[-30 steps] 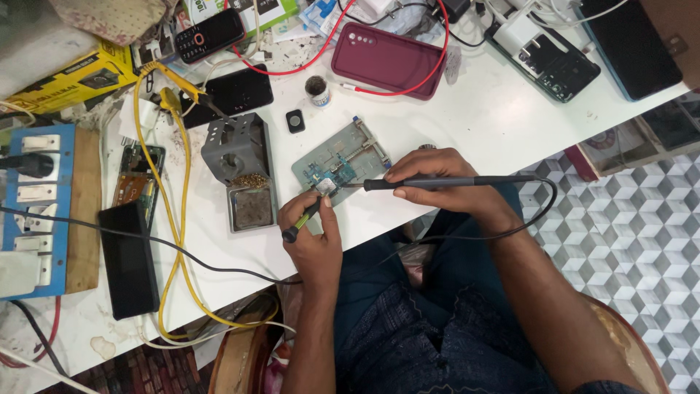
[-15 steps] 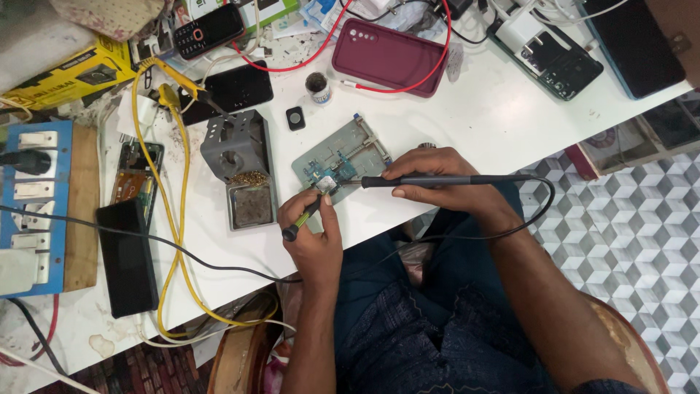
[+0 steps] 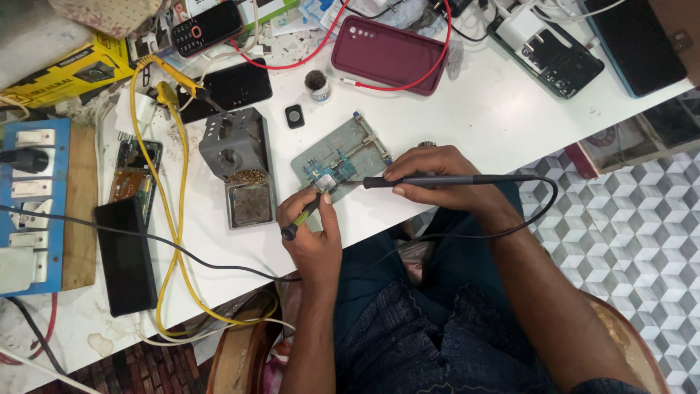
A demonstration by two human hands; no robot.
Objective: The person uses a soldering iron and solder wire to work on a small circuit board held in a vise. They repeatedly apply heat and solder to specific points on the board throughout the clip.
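Circuit board (image 3: 329, 172), small, green and blue, lies clamped on a grey metal holder plate (image 3: 350, 149) near the front edge of the white worktable (image 3: 481, 109), just in front of the person. The right hand (image 3: 437, 179) is closed around a slim black soldering iron (image 3: 437, 179), held almost level, with its thin tip reaching to the left and touching or nearly touching the board; its black cable (image 3: 539, 211) curves down over the person's lap. The left hand (image 3: 313, 233) is closed as well, fingers pinched on a thin tool with green and black handle (image 3: 299, 217), whose point meets the same place on the board from below. What kind of tool this is I cannot tell; it looks like tweezers or a probe.

To the left of the plate stands a grey metal iron stand with a tray and brass cleaning wool (image 3: 244, 171). A small round pot (image 3: 318, 85) and a dark red phone cover (image 3: 386, 52) lie farther back, a blue socket board (image 3: 33, 204) at the far left.

As I judge, the work on the board is in the middle: both tools are at the joint, the board remains fixed in the holder, and nothing is put back together yet.
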